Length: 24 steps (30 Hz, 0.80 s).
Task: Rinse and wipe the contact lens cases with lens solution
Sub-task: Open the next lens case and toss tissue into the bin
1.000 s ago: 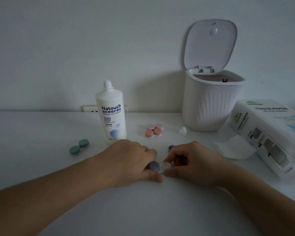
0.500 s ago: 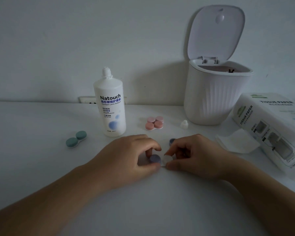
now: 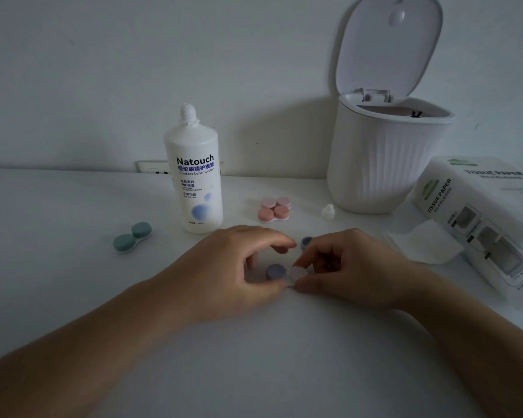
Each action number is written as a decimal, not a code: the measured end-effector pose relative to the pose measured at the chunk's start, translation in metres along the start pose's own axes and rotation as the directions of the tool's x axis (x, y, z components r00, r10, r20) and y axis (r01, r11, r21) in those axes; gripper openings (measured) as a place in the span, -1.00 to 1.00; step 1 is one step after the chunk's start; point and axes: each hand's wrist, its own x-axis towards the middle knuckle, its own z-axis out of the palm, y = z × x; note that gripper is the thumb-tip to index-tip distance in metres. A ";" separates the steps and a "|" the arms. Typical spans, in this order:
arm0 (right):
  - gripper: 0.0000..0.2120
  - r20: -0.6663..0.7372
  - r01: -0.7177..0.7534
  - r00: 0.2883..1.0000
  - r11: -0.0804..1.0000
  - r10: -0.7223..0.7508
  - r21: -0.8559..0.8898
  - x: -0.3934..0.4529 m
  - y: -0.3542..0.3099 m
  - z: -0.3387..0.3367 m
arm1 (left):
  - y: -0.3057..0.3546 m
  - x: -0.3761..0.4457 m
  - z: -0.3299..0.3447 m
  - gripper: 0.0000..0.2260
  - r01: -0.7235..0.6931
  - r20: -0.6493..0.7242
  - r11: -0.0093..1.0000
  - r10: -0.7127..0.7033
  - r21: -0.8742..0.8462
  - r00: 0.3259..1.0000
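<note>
Both hands meet at the middle of the white table, over a small lens case; the case lies flat, its purple cap on the left well and a pale, whitish cap on the right. The left hand arches over the purple side, thumb curled against the near edge of the case and forefinger bent above it; whether that finger touches the cap cannot be told. The right hand pinches the pale cap between thumb and forefinger, the other fingers tucked in. A loose purple cap sits just behind the right fingers.

Behind the hands stands the solution bottle, upright, uncapped; its small white cap lies to the right, near the foot of the bin, whose lid is tipped up against the wall. Between bottle and cap lie two pink cases, touching; a green case lies well off to the left, with bare table all round it. On the right a tissue pack lies on its side close to the table's right edge, and a loose tissue lies flat against it, near the right wrist. The near half of the table, between the forearms, is open surface; the far edge meets the wall, where a socket strip shows behind the bottle.
</note>
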 end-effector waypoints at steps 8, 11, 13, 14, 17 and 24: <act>-0.81 0.013 0.005 1.000 1.000 -0.005 -0.011 0.000 0.000 0.000 | -0.004 0.001 0.005 -0.76 -0.044 0.004 0.999 0.044 -0.020 0.999; -0.82 0.005 0.007 1.000 1.000 -0.007 -0.013 0.000 0.000 0.000 | -0.001 0.002 0.007 -0.78 -0.049 0.024 0.999 0.049 -0.008 0.999; -0.82 0.003 0.008 1.000 1.000 -0.008 -0.004 -0.001 0.000 0.001 | 0.000 0.002 0.007 -0.80 -0.068 0.039 0.998 0.067 -0.001 0.997; -0.81 0.003 0.008 1.000 1.000 -0.008 -0.001 -0.001 0.000 0.000 | 0.000 0.002 0.007 -0.81 -0.081 0.046 0.997 0.080 0.013 0.996; -0.79 0.007 0.006 1.000 1.000 -0.006 -0.001 -0.001 0.000 0.000 | 0.000 0.002 0.004 -0.84 -0.123 0.064 0.990 0.119 0.067 0.991; -0.78 0.004 -0.002 1.000 1.000 0.002 -0.007 -0.001 0.000 0.001 | -0.001 0.004 0.003 -0.70 -0.148 0.065 0.980 0.140 0.133 0.988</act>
